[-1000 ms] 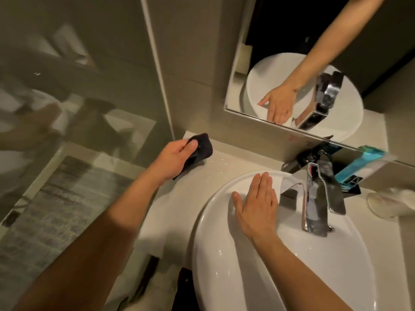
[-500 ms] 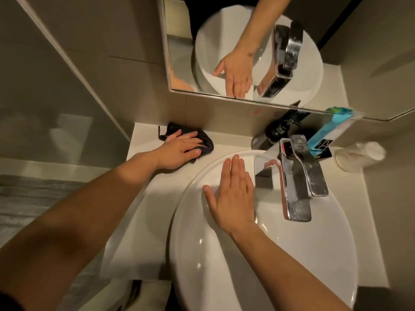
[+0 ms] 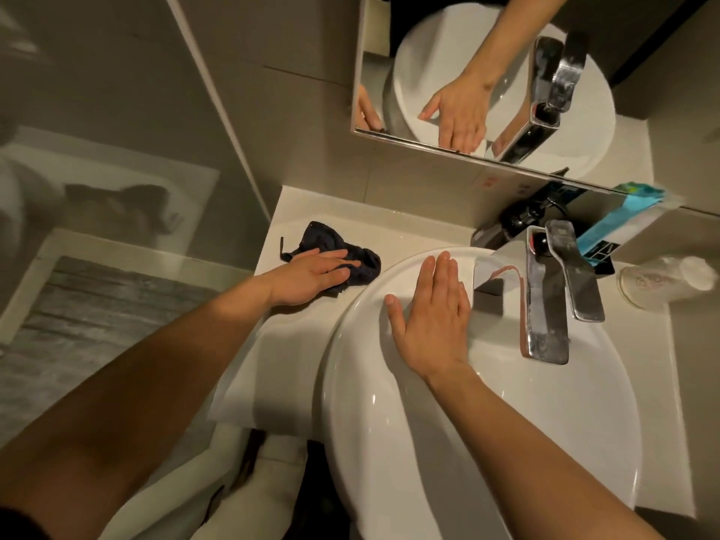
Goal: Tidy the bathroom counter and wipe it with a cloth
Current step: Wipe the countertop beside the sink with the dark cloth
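With the left hand (image 3: 311, 276) pressed flat, fingers spread, on the dark cloth (image 3: 350, 263) at the table's (image 3: 296, 337) back-left corner and the right hand (image 3: 432, 321) flat on the basin (image 3: 545, 403) rim, long overlapping strokes under even pressure seemed best.

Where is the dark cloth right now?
The dark cloth lies on the white counter left of the basin, pressed flat under the left hand, near the back wall.

Cloth (image 3: 343, 259) lies on counter (image 3: 296, 344), left of basin (image 3: 389, 442).
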Motion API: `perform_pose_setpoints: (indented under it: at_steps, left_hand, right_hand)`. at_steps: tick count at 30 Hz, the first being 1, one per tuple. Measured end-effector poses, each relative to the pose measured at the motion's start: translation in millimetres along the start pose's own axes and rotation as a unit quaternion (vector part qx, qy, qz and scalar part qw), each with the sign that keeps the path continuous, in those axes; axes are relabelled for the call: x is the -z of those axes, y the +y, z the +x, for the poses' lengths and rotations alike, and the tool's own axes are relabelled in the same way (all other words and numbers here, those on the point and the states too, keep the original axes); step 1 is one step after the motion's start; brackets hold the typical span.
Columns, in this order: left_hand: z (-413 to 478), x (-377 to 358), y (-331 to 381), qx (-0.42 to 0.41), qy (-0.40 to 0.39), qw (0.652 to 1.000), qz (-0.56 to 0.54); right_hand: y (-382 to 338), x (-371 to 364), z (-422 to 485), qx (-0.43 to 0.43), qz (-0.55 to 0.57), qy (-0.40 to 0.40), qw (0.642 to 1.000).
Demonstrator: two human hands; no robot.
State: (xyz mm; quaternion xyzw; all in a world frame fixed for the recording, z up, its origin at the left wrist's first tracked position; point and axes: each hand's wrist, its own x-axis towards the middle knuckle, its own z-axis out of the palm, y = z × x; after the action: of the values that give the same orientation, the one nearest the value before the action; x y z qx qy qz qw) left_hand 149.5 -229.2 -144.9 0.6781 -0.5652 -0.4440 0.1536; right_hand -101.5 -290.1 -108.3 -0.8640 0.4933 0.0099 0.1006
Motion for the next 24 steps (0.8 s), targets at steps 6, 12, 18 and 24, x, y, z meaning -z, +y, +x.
perform_pose_setpoints:
  at_steps: [6,12,18,24]
  left_hand:
    - [-46.7,-34.3,-12.2,0.049,0.022,0.998,-0.017]
    - [-105.8,-71.8,-5.5,0.122,0.058,0.988,-0.075]
    - [-147.9,-104.4,20.3,0.118,0.080,0.986,-0.082]
    - [-181.9,-139.2,36.1,0.141,0.125,0.974,-0.126]
  right_hand:
    - [0.2,-2.0,-1.6,0.003,-0.011,0.012,1.000]
    - [1.6,-4.2,-1.6,0.014,-0.015,0.022,1.000]
    - [3.8,-2.1,-5.0,0.030,-0.002,0.022,0.999]
    - [7.2,-4.0,-3.2,0.037,0.024,0.028,0.999]
